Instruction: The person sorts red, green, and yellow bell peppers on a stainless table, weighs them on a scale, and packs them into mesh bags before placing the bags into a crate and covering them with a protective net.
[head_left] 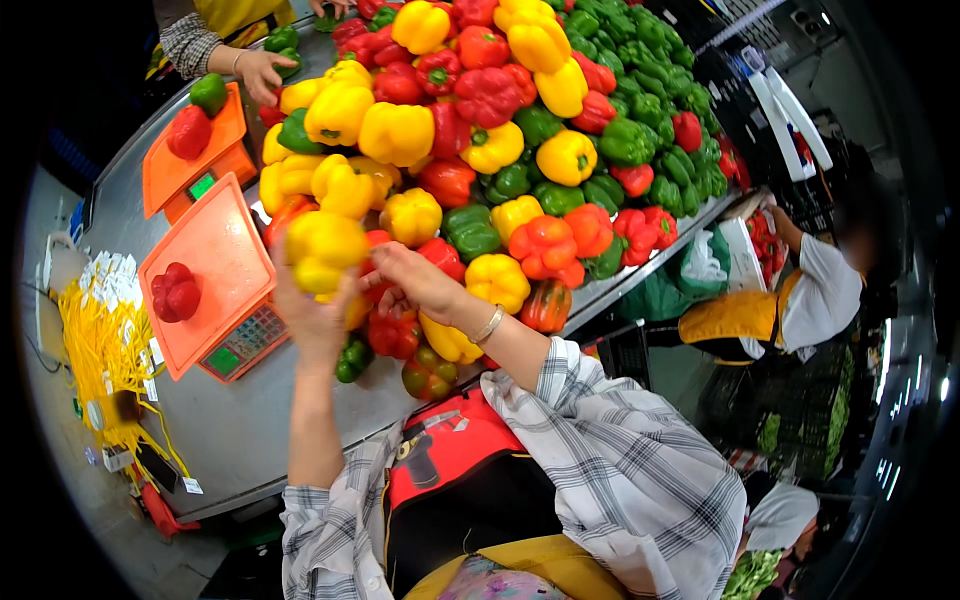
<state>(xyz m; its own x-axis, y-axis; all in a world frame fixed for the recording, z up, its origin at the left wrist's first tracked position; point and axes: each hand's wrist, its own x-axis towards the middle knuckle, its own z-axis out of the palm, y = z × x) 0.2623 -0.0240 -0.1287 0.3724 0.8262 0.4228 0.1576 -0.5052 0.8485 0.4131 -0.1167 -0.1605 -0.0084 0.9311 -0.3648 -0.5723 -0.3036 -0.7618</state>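
My left hand [318, 315] is wrapped round a yellow bell pepper [328, 240], smeared by motion, close to the front edge of a heap of peppers. Just right of it, my right hand [425, 285] hovers over red peppers with its fingers loosely bent and apart; nothing shows in its grip. To the left, a red bell pepper [176, 292] lies on the orange tray of the nearer scale [225, 235]. Beneath my hands are a dark red pepper [394, 333] and a mottled green-red one [430, 374].
A second orange scale [225, 125] holds a red and a green pepper. Across the metal table [245, 440], a co-worker's hand [262, 75] touches the heap's edge. Yellow straps with white tags [100, 330] hang at the left. Green peppers [640, 90] fill the far right.
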